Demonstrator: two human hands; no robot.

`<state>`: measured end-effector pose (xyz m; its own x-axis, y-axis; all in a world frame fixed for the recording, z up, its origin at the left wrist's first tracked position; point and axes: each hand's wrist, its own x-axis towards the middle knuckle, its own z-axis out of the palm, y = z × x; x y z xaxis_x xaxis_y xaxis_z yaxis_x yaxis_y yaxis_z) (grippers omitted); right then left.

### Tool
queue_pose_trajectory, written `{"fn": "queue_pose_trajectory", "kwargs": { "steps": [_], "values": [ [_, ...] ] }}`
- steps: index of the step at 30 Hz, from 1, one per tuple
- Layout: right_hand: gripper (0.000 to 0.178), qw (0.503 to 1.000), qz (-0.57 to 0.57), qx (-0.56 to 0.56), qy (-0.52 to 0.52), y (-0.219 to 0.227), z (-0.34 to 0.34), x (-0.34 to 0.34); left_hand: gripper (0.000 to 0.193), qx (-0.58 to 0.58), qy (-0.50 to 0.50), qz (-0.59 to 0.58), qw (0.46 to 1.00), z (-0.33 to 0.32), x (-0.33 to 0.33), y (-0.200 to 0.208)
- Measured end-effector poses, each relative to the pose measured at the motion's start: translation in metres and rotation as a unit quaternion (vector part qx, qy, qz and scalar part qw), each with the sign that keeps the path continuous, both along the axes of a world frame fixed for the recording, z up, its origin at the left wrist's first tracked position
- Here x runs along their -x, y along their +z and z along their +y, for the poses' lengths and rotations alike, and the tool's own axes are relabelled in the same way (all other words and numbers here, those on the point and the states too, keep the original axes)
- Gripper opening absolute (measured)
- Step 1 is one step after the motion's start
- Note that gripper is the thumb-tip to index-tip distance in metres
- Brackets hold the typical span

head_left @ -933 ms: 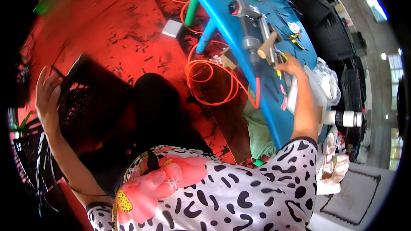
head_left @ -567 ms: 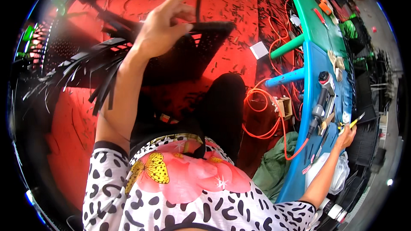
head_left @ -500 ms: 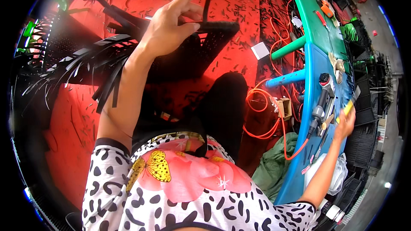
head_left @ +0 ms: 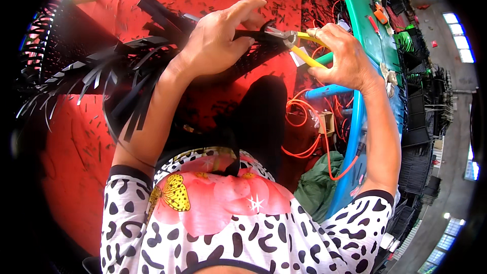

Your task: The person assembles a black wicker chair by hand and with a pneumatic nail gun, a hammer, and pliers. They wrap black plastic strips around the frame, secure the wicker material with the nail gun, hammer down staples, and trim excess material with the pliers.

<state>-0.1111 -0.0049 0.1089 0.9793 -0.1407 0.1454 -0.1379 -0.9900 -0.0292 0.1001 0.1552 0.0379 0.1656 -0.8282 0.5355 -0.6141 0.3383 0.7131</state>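
A black woven piece [head_left: 208, 77] with loose flat strips [head_left: 94, 68] fanning out on its left is in front of me. My left hand [head_left: 215, 40] rests over its upper edge, thumb and forefinger apart. My right hand [head_left: 347, 58] is closed around the yellow handles of a pair of pliers [head_left: 310, 60]. The handles are spread. The metal jaws reach a short curled black strip [head_left: 269, 24] at the piece's right corner; whether they pinch it, I cannot tell.
Black scraps litter the red floor [head_left: 81, 157]. On my right, a green table [head_left: 362, 25] adjoins a blue one [head_left: 357, 116]. An orange hose [head_left: 329, 157] loops beside a small cardboard box [head_left: 327, 122] and a green cloth [head_left: 319, 185].
My right hand has brought the pliers from over the blue table to the woven piece's right corner. My left hand has shifted slightly right along the edge.
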Motion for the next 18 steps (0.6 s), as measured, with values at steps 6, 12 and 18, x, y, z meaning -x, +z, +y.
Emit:
{"fn": "queue_pose_trajectory", "kwargs": {
  "steps": [6, 12, 18],
  "values": [
    [0.059, 0.999, 0.032, -0.017, 0.025, 0.004, -0.003, 0.001, 0.065, 0.008, 0.007, -0.017, 1.000, 0.004, 0.002, -0.005],
    [0.055, 0.996, 0.009, -0.029, 0.080, -0.001, -0.005, -0.006, 0.067, 0.003, 0.009, -0.024, 1.000, 0.004, 0.004, -0.005],
    [0.051, 0.991, 0.029, 0.058, 0.119, -0.004, -0.014, -0.015, 0.068, 0.017, 0.002, -0.026, 1.000, 0.005, 0.006, -0.006]
  ]
}}
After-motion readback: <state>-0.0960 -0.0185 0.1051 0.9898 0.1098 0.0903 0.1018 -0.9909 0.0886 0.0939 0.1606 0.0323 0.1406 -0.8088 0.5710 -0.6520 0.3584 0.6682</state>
